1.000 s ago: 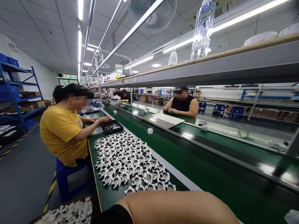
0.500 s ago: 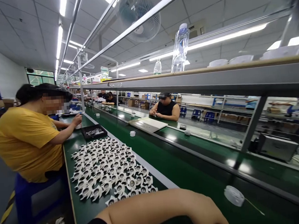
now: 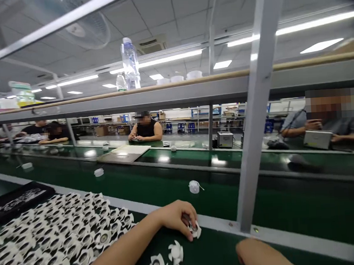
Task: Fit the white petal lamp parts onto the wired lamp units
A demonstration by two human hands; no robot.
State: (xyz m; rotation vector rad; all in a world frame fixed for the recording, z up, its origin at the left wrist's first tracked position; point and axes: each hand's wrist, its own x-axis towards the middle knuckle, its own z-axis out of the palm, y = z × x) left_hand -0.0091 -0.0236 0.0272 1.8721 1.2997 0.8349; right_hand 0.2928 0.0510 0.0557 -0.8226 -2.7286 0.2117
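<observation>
My left hand (image 3: pixel 180 219) reaches in from the lower left, thumb and fingers closed on a small white fan impeller (image 3: pixel 195 229) at the pale edge rail. Just below it, several more impellers (image 3: pixel 175 252) lie loosely together on the green bench. My right hand (image 3: pixel 256 253) shows only in part at the bottom edge, to the right of the left one; its fingers are hidden. Left of my left forearm, a large batch of the same bladed impellers (image 3: pixel 55 236) covers the bench.
A black tray (image 3: pixel 19 200) with small parts stands at the left. White round pieces, one with a wire (image 3: pixel 194 186), sit on the green belt (image 3: pixel 156 185). A grey post (image 3: pixel 252 116) rises close by on the right. Other people (image 3: pixel 145 128) sit across the line.
My view has swung to the right, and the person in yellow is out of sight. My left hand now shows fully with an impeller in its fingers. My right hand has come into view.
</observation>
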